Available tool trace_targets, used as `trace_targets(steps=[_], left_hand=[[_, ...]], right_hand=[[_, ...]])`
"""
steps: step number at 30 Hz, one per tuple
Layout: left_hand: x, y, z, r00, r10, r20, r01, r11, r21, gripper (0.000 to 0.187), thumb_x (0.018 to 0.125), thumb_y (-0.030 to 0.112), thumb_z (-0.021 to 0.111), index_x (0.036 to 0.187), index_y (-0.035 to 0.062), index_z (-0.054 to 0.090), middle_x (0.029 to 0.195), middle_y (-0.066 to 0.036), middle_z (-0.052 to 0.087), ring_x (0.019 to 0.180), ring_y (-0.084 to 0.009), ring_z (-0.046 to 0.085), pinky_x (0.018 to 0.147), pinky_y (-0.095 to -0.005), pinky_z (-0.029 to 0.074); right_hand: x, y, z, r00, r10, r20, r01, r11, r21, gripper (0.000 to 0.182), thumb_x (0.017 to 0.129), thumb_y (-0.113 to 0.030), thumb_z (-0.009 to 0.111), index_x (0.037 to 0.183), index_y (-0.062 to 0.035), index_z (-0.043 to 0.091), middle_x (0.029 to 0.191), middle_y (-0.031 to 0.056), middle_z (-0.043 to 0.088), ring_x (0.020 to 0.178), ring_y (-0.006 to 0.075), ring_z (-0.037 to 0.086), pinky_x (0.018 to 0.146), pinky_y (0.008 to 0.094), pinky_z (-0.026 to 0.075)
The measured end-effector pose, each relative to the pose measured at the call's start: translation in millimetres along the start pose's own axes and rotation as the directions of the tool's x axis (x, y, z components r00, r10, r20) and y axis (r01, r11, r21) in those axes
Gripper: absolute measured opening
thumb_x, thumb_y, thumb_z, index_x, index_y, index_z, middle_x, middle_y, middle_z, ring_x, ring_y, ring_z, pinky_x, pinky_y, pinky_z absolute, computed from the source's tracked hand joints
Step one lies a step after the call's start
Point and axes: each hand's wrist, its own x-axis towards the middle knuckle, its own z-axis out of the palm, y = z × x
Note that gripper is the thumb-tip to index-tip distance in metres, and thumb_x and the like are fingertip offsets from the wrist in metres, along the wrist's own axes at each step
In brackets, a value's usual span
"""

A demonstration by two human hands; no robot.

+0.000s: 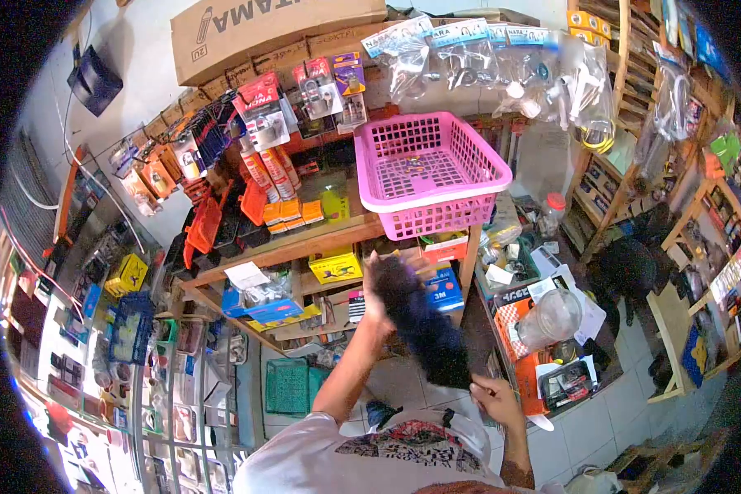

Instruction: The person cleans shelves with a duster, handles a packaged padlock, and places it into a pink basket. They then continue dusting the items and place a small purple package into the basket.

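Note:
A long black cloth-like item (424, 325), blurred by motion, stretches between my two hands in front of my shirt. My left hand (377, 296) holds its upper end. Some of that hand's fingers are behind the dark material and smeared. At the lower right end, my right hand (496, 398) pinches the item's edge between thumb and fingers. Just beyond my left hand, a pink plastic basket (370, 202) rests on top of the wooden shelf unit (337, 239). What kind of cloth item this is cannot be made out.
Yellow boxes (336, 267) and a blue box (445, 290) fill the shelf below the basket. Packaged goods (263, 115) hang along the wall. A clear plastic jar (549, 319) lies on the cluttered right side. A green basket (286, 385) sits on the floor; glass display shelves (177, 387) stand left.

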Motion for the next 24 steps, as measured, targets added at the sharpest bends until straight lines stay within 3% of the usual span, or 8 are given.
trace_targets(steps=[5, 9, 10, 13, 16, 19, 22, 24], left_hand=[[13.1, 2.0, 9.4, 0.950, 0.040, -0.309, -0.067, 0.995, -0.076, 0.072, 0.095, 0.062, 0.035, 0.135, 0.0032, 0.048, 0.128, -0.019, 0.058, 0.118, -0.0403, 0.055, 0.102, -0.0589, 0.041], [-1.2, 4.4, 4.2, 0.998, -0.054, -0.045, 0.049, 0.992, -0.118, 0.070, 0.093, 0.063, 0.040, 0.134, 0.0058, 0.050, 0.127, -0.017, 0.059, 0.115, -0.0357, 0.057, 0.105, -0.0476, 0.042], [0.0, 6.3, 21.7, 0.958, 0.037, -0.284, -0.022, 0.998, 0.056, 0.069, 0.093, 0.063, 0.040, 0.130, 0.0059, 0.054, 0.124, -0.016, 0.061, 0.113, -0.0343, 0.058, 0.104, -0.0482, 0.042], [4.4, 8.8, 35.7, 0.954, 0.017, -0.300, -0.032, 0.998, -0.045, 0.067, 0.095, 0.061, 0.038, 0.129, 0.0056, 0.055, 0.121, -0.016, 0.062, 0.117, -0.0331, 0.057, 0.106, -0.0478, 0.042], [-4.1, 11.6, 28.0, 0.999, -0.043, -0.002, 0.043, 0.990, -0.137, 0.065, 0.098, 0.057, 0.033, 0.131, 0.0048, 0.053, 0.125, -0.017, 0.060, 0.119, -0.0343, 0.056, 0.109, -0.0485, 0.038], [6.4, 9.2, 33.2, 0.935, 0.029, -0.354, -0.052, 0.997, -0.055, 0.066, 0.098, 0.058, 0.033, 0.129, 0.0028, 0.053, 0.124, -0.018, 0.060, 0.118, -0.0369, 0.055, 0.108, -0.0516, 0.038], [0.7, 13.5, 21.9, 0.998, -0.046, 0.040, 0.049, 0.995, -0.087, 0.065, 0.098, 0.057, 0.031, 0.125, 0.0023, 0.054, 0.124, -0.016, 0.061, 0.117, -0.0358, 0.056, 0.109, -0.0501, 0.038], [10.5, 7.9, 51.0, 0.953, 0.130, -0.274, -0.154, 0.986, -0.065, 0.070, 0.095, 0.061, 0.038, 0.130, 0.0016, 0.052, 0.124, -0.018, 0.060, 0.111, -0.0364, 0.059, 0.103, -0.0494, 0.043]], right_hand=[[3.3, 0.9, 0.2, 0.999, 0.042, -0.009, -0.041, 0.996, 0.079, 0.034, 0.094, -0.016, 0.065, 0.124, 0.0000, 0.064, 0.073, -0.0016, 0.061, 0.061, 0.0042, 0.051, 0.053, 0.0220, 0.040], [4.1, 0.4, -8.2, 0.999, 0.012, -0.052, -0.010, 0.999, 0.040, 0.032, 0.094, -0.015, 0.064, 0.124, -0.0031, 0.065, 0.071, -0.0031, 0.059, 0.060, 0.0039, 0.048, 0.052, 0.0224, 0.039], [5.2, -1.0, -10.2, 0.999, -0.001, -0.048, 0.002, 1.000, 0.013, 0.032, 0.094, -0.015, 0.064, 0.124, -0.0033, 0.065, 0.070, -0.0032, 0.059, 0.059, 0.0039, 0.048, 0.052, 0.0225, 0.038], [6.0, -9.3, -16.1, 1.000, -0.019, -0.021, 0.018, 0.999, -0.046, 0.031, 0.094, -0.015, 0.064, 0.123, -0.0025, 0.065, 0.070, -0.0033, 0.059, 0.059, 0.0039, 0.047, 0.052, 0.0227, 0.038], [5.2, -15.9, -16.5, 0.999, -0.018, -0.045, 0.017, 0.999, -0.030, 0.030, 0.094, -0.015, 0.064, 0.120, 0.0000, 0.066, 0.070, -0.0026, 0.059, 0.059, 0.0039, 0.047, 0.052, 0.0228, 0.038], [6.1, -12.2, -12.3, 0.993, -0.040, -0.113, 0.043, 0.999, 0.020, 0.029, 0.094, -0.016, 0.064, 0.118, 0.0009, 0.067, 0.070, -0.0021, 0.059, 0.058, 0.0038, 0.047, 0.051, 0.0230, 0.038], [3.7, -20.1, -14.8, 0.997, -0.043, -0.060, 0.045, 0.999, 0.020, 0.028, 0.094, -0.016, 0.065, 0.117, 0.0005, 0.067, 0.069, -0.0019, 0.059, 0.057, 0.0037, 0.046, 0.051, 0.0229, 0.038], [5.6, -19.4, -8.7, 0.980, 0.001, -0.199, 0.006, 0.999, 0.037, 0.028, 0.094, -0.016, 0.065, 0.117, 0.0003, 0.068, 0.069, -0.0018, 0.059, 0.058, 0.0037, 0.046, 0.051, 0.0228, 0.038]])
